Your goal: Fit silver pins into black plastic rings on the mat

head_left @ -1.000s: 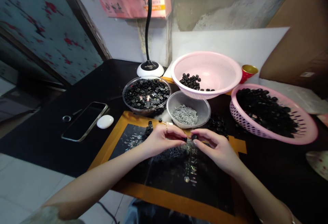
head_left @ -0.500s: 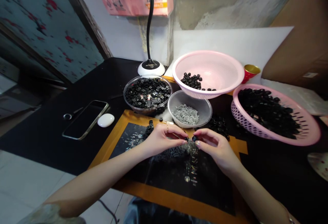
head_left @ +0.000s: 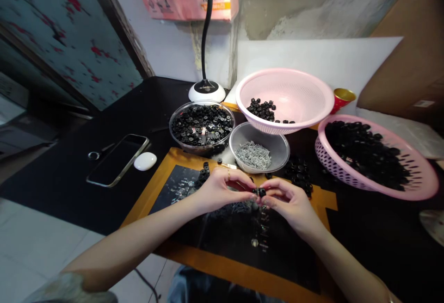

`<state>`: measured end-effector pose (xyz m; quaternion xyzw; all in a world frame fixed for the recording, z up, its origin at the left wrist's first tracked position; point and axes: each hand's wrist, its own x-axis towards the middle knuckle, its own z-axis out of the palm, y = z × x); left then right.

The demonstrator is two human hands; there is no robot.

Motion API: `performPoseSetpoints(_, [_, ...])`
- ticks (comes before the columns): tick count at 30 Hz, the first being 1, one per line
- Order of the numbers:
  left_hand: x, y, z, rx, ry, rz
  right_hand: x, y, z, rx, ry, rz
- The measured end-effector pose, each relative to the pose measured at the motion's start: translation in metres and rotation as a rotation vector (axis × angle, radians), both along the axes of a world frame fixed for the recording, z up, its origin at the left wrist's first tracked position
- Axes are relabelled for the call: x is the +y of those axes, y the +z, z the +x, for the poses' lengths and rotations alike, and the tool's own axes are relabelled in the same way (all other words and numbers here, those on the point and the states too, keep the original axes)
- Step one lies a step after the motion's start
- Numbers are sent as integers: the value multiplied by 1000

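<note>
My left hand (head_left: 222, 189) and my right hand (head_left: 289, 201) meet over the dark mat (head_left: 222, 243). Each pinches a small round black plastic part, and the two black parts (head_left: 259, 192) touch end to end between my fingertips. Whether a pin joins them is too small to tell. Beneath my hands lie loose metal pins (head_left: 239, 207), partly covered by my fingers. Just beyond, a clear bowl (head_left: 281, 152) holds many grey metal pins (head_left: 253, 155). Several black parts (head_left: 300, 173) lie in a heap by my right hand, and more black pieces (head_left: 204, 173) sit beside my left.
Behind stand a clear dish (head_left: 173, 139) of black washers, a pink colander (head_left: 301, 95) with black parts, and a pink basket (head_left: 425, 178) full of them. A desk lamp (head_left: 207, 91), red cup (head_left: 342, 99), phone (head_left: 118, 160) and white oval object (head_left: 145, 161) are also on the table.
My hands have come together. The two black parts, held slightly apart before, now touch. The view has shifted slightly.
</note>
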<state>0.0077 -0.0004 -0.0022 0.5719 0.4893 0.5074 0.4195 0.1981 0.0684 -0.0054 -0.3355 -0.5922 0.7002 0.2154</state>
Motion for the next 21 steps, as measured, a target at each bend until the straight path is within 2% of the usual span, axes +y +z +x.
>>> performPoseSetpoints(13, [1,-2,-3,61,-64,194,-4,1,1,32,-2,94])
performPoseSetpoints(21, [-1,1,-4,84,-67,236,-7,-1,2,53,-8,123])
